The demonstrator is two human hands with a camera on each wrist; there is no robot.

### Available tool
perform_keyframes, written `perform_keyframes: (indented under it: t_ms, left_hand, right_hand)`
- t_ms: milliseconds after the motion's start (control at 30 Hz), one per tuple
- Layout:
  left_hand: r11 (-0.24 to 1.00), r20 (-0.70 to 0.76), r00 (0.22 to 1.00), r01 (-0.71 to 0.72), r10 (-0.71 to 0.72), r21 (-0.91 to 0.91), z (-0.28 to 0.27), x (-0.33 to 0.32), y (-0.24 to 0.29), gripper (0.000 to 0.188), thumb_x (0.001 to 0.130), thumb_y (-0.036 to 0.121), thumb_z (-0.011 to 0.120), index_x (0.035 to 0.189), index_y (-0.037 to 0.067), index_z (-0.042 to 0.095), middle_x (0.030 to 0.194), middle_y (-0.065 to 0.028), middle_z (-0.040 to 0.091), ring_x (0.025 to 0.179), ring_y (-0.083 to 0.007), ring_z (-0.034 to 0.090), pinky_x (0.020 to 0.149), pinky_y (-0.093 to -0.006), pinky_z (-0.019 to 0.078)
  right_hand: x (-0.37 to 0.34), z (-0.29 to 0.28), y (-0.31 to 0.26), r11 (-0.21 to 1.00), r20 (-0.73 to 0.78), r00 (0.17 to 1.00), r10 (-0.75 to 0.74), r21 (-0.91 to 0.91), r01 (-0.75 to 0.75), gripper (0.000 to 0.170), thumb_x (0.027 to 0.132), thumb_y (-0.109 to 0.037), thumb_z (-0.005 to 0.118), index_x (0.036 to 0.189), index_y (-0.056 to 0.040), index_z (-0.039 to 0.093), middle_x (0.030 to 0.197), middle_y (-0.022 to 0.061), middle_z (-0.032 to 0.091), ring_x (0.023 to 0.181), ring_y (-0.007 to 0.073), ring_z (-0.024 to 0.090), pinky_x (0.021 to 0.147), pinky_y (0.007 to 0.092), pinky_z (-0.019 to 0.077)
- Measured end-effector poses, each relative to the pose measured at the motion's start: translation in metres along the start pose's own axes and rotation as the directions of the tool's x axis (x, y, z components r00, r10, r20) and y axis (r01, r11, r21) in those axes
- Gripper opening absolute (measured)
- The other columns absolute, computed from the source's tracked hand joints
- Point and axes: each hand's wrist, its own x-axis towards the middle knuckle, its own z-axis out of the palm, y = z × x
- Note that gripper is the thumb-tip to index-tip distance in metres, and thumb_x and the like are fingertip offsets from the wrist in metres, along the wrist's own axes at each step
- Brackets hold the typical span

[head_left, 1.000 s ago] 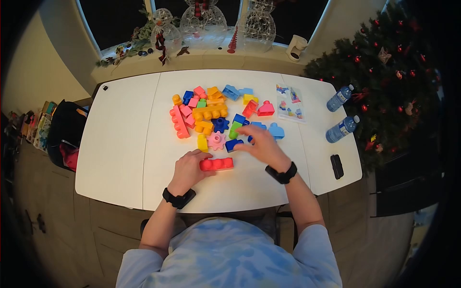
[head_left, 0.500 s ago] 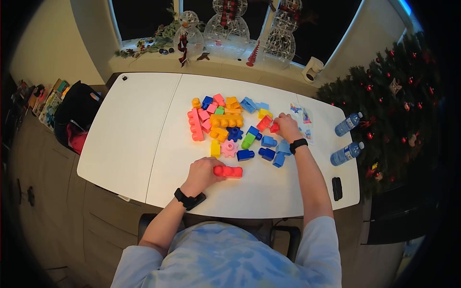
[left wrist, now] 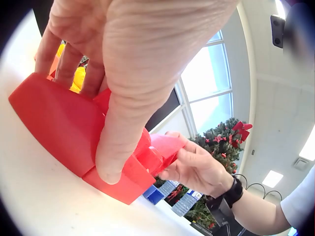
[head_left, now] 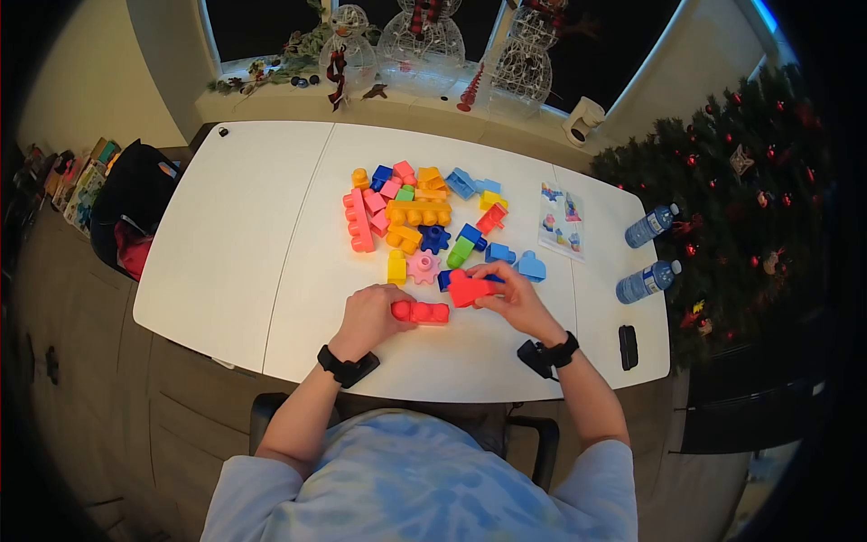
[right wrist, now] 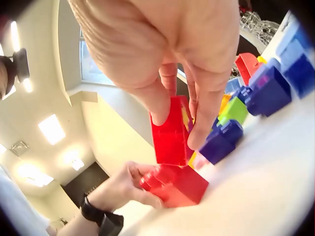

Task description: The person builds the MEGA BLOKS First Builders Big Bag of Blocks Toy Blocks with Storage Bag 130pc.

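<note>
Near the front middle of the table, my left hand (head_left: 366, 318) holds a long red building block (head_left: 423, 313) with round studs by its left end. In the left wrist view, my thumb presses the near side of that long block (left wrist: 59, 118), with fingers on its far side. My right hand (head_left: 517, 298) pinches a smaller red block (head_left: 470, 287) between thumb and fingers, just above the long block's right end. The right wrist view has the small block (right wrist: 170, 135) right at the top of the long one (right wrist: 182, 189). Dark blue blocks lie partly hidden behind it.
Beyond my hands lie a pink gear (head_left: 424, 266), a dark blue gear (head_left: 434, 238), a long orange block (head_left: 419, 212), a long pink block (head_left: 358, 220) and several others. A picture sheet (head_left: 562, 223), two water bottles (head_left: 648, 282) and a black case (head_left: 628, 348) are on the right.
My right hand reached over to the far right, took hold of the small red block and brought it back toward me, beside the long block. My left hand has kept its hold.
</note>
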Motion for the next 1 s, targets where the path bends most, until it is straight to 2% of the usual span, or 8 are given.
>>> perform_keyframes:
  t_ms: [100,167,300,467,700,800,867,1000]
  left_hand:
    - [1.0,0.0,1.0,0.009,-0.009,0.028,0.0,0.0,0.0,0.036,0.063,0.025,0.091,0.095,0.013,0.078,0.091,-0.006,0.074,0.086,-0.0289,0.07,0.077,-0.0397,0.057]
    - [1.0,-0.003,1.0,-0.002,0.002,0.025,0.0,0.0,-0.002,0.036,0.063,0.026,0.091,0.095,0.013,0.078,0.091,-0.0062,0.074,0.086,-0.0287,0.071,0.077,-0.0396,0.0571]
    - [0.999,0.009,1.0,-0.009,0.009,0.045,0.0,0.0,-0.001,0.037,0.063,0.026,0.091,0.095,0.014,0.079,0.091,-0.0061,0.074,0.086,-0.0285,0.071,0.077,-0.0397,0.0572]
    - [0.999,-0.002,1.0,0.003,-0.002,0.034,0.001,0.0,-0.002,0.04,0.063,0.027,0.092,0.096,0.011,0.078,0.09,-0.0088,0.075,0.083,-0.031,0.071,0.077,-0.0404,0.0575]
    - [0.999,-0.009,1.0,-0.007,0.007,0.031,0.0,-0.002,-0.001,0.039,0.063,0.027,0.092,0.095,0.01,0.078,0.09,-0.0092,0.075,0.083,-0.031,0.071,0.076,-0.0403,0.0577]
    - [1.0,-0.001,1.0,0.018,-0.018,0.019,0.0,-0.003,-0.001,0.036,0.063,0.024,0.091,0.094,0.012,0.078,0.09,-0.0081,0.074,0.085,-0.0307,0.07,0.076,-0.0412,0.0573]
    - [1.0,-0.018,1.0,-0.002,0.002,0.012,0.002,-0.003,-0.002,0.035,0.063,0.024,0.091,0.094,0.012,0.078,0.089,-0.0079,0.074,0.085,-0.0305,0.07,0.076,-0.0413,0.0573]
    - [1.0,-0.003,1.0,0.02,-0.02,0.015,0.0,-0.003,0.001,0.034,0.063,0.023,0.091,0.093,0.012,0.078,0.089,-0.0077,0.074,0.084,-0.0303,0.07,0.076,-0.0411,0.0573]
  right_hand:
    - [-0.009,0.012,0.025,0.995,0.024,0.996,0.081,-0.057,-0.079,0.035,0.09,0.01,0.065,0.121,-0.0039,0.056,0.132,0.0093,0.06,0.118,0.0211,0.064,0.092,0.0332,0.0585]
    - [-0.01,0.016,0.029,0.959,-0.013,0.995,-0.095,-0.27,0.088,0.037,0.088,0.014,0.062,0.12,-0.004,0.058,0.132,0.012,0.06,0.119,0.0237,0.064,0.089,0.0321,0.0592]
    - [-0.015,0.025,0.019,0.937,-0.039,0.987,-0.154,-0.323,0.133,0.038,0.085,0.012,0.062,0.119,-0.0051,0.059,0.132,0.0135,0.059,0.12,0.0273,0.063,0.09,0.0334,0.0574]
    - [-0.016,0.026,0.019,0.885,0.066,0.968,-0.243,-0.395,0.249,0.038,0.081,0.002,0.069,0.116,-0.0064,0.06,0.134,0.0124,0.057,0.123,0.0303,0.059,0.103,0.0374,0.0477]
    - [-0.014,0.031,0.019,0.943,-0.017,0.98,-0.197,-0.276,0.185,0.042,0.077,0.003,0.071,0.117,-0.0062,0.061,0.135,0.0119,0.056,0.122,0.0293,0.06,0.103,0.0369,0.0482]
    - [-0.017,0.037,0.006,0.989,-0.076,0.996,-0.041,-0.146,0.029,0.047,0.077,0.003,0.073,0.122,-0.0055,0.061,0.132,0.0123,0.059,0.118,0.0302,0.062,0.1,0.0373,0.0512]
    - [-0.018,0.038,0.015,0.889,0.025,0.994,-0.107,-0.446,0.107,0.051,0.079,0.004,0.073,0.128,-0.0047,0.06,0.127,0.014,0.063,0.115,0.0325,0.064,0.098,0.038,0.0536]
    - [-0.018,0.048,0.023,0.856,0.039,0.991,-0.127,-0.5,0.13,0.052,0.079,0.001,0.077,0.128,-0.0046,0.061,0.124,0.015,0.067,0.113,0.0325,0.066,0.097,0.037,0.0543]
